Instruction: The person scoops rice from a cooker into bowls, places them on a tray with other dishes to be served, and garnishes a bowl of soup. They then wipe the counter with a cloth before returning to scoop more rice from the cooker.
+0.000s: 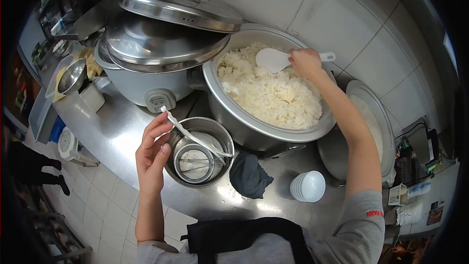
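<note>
My right hand (305,62) is closed around the handle of a white rice paddle (272,60). The paddle's blade lies against the cooked rice (273,93) in a large open pot (215,85). Over the left rim of a steel pot (226,134), my left hand (155,152) has its fingers and thumb apart, with fingertips by the upper end of a white handle (183,129). That handle slants down into the steel pot, where a smaller metal container (181,171) and a wire whisk (205,160) sit.
A dark cloth (249,176) and stacked white cups (308,186) stand on the steel counter (190,204). A lidded cooker (132,85) is at the left, another rice pot (339,154) at the right. Someone's dark-clothed legs (34,164) show far left.
</note>
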Demonstrator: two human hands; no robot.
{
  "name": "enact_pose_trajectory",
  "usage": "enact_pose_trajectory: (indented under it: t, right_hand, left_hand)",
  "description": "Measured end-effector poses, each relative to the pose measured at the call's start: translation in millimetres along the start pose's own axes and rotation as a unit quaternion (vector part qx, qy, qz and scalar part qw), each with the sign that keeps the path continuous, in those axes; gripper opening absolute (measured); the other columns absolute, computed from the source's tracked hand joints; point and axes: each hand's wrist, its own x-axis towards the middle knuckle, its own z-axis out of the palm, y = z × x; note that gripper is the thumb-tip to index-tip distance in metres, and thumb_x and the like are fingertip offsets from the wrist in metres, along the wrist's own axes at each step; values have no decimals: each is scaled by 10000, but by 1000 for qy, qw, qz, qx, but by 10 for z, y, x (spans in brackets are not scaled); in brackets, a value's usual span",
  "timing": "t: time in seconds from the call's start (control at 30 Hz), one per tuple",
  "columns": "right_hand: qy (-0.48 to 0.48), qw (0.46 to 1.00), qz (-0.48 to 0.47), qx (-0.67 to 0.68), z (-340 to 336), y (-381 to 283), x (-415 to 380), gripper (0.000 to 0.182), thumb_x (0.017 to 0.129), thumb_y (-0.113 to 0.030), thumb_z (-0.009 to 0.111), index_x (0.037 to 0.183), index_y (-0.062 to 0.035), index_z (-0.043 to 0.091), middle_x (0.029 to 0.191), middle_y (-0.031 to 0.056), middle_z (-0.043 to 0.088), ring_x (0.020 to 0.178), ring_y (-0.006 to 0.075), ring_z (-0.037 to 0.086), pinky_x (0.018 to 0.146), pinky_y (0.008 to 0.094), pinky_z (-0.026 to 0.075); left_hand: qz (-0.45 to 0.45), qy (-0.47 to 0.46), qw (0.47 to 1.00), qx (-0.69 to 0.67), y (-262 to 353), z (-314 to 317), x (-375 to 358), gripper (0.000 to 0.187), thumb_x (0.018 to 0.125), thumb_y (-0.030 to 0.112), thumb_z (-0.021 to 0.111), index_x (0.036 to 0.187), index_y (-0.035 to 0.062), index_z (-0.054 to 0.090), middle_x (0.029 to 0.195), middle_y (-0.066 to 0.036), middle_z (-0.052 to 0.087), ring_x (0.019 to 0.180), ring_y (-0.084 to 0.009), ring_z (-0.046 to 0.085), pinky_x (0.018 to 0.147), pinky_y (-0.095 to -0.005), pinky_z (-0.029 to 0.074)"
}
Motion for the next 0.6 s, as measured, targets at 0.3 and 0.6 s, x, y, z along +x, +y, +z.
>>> enact_pose_trajectory:
  t: [0.3,0.6]
  right_hand:
    - [73,988,-127,53,-371,312,-450,193,798,-261,593,746,-76,600,623,113,605,628,290,613,581,422,474]
    - [51,992,114,15,-107,341,-336,215,793,-265,610,786,-55,659,768,139,654,732,304,641,662,403,508]
  left_hand:
    - [0,19,1000,11,-9,51,-38,342,837,200,576,1140,43,569,1351,-137,431,1223,-205,424,964,-328,365]
    - [19,-22,1000,-5,108,317,15,324,818,107,562,1130,21,580,1348,-129,411,1229,-218,418,1002,-349,341]
